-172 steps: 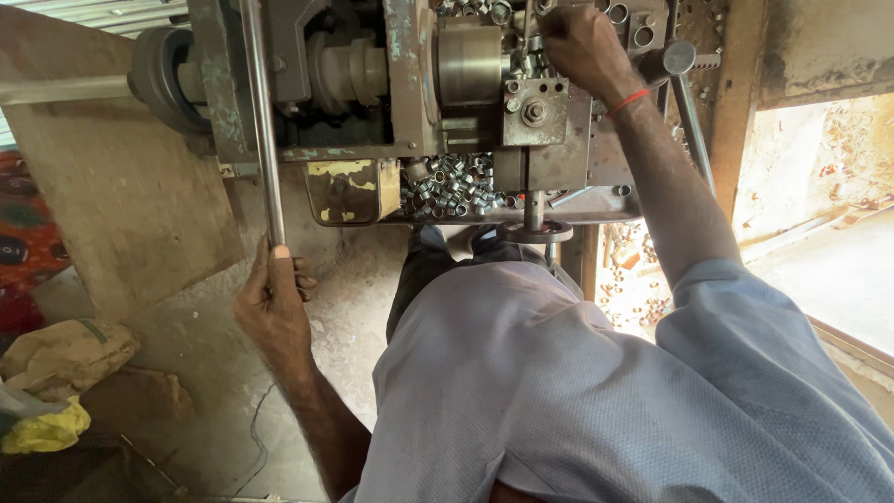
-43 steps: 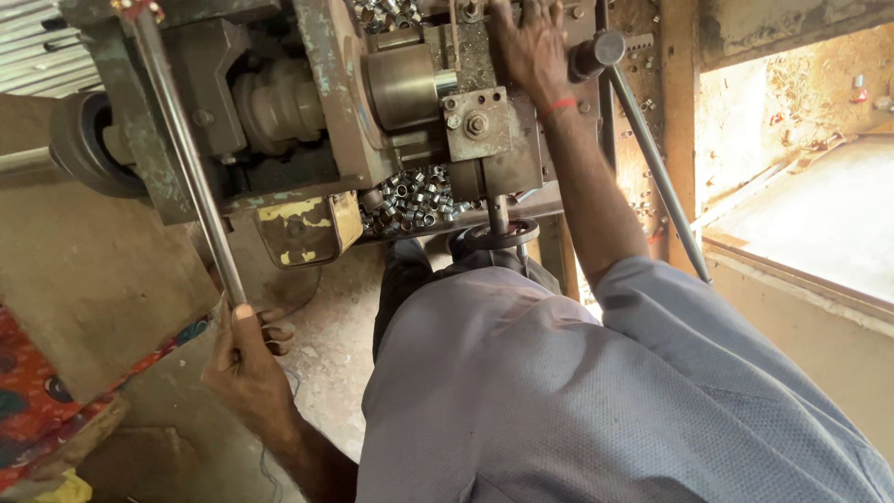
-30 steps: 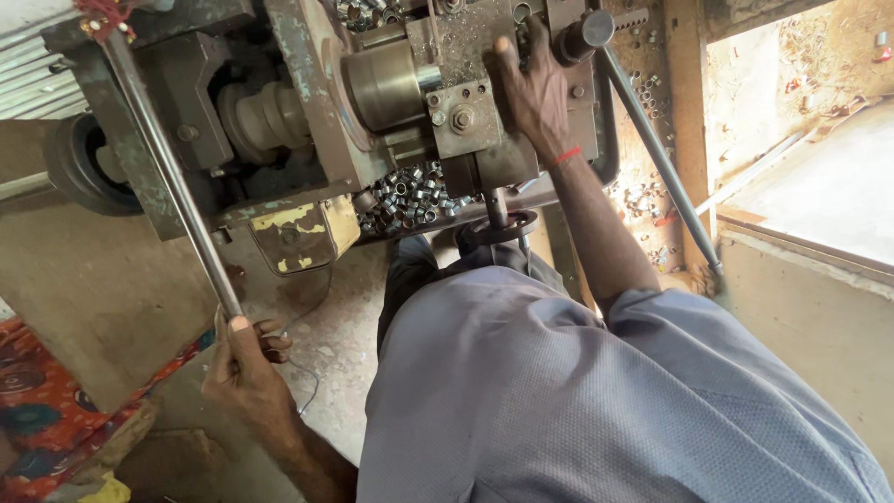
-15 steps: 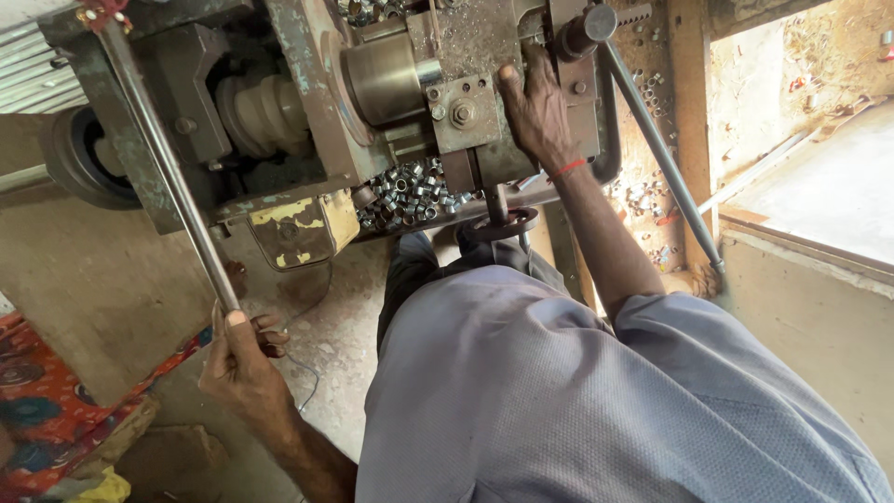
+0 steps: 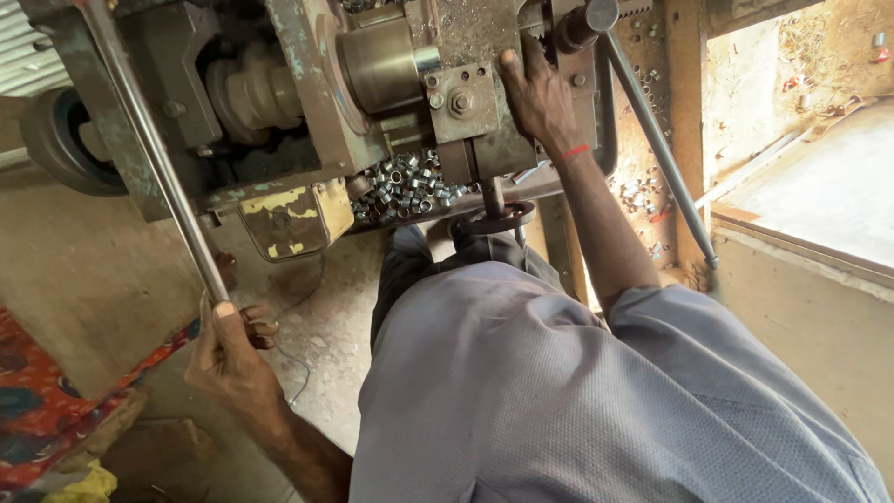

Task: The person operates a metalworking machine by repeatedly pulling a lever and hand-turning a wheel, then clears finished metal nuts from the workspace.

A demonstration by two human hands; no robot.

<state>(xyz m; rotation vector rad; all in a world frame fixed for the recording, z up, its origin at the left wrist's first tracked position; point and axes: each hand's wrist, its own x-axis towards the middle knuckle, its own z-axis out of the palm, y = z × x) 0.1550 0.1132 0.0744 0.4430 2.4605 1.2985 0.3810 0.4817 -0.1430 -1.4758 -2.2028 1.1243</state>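
My machine fills the frame's top; its ledge at centre carries a heap of small shiny metal rings. Concrete floor below, patterned red cloth lower left.

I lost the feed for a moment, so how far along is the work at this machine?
Done: a heap of small shiny metal rings lies in the tray under the machine. In hand: the left hand grips the end of the long steel lever, and the right hand rests on the machine's head near the black knob. What is left cannot be told; no uncut stock shows.
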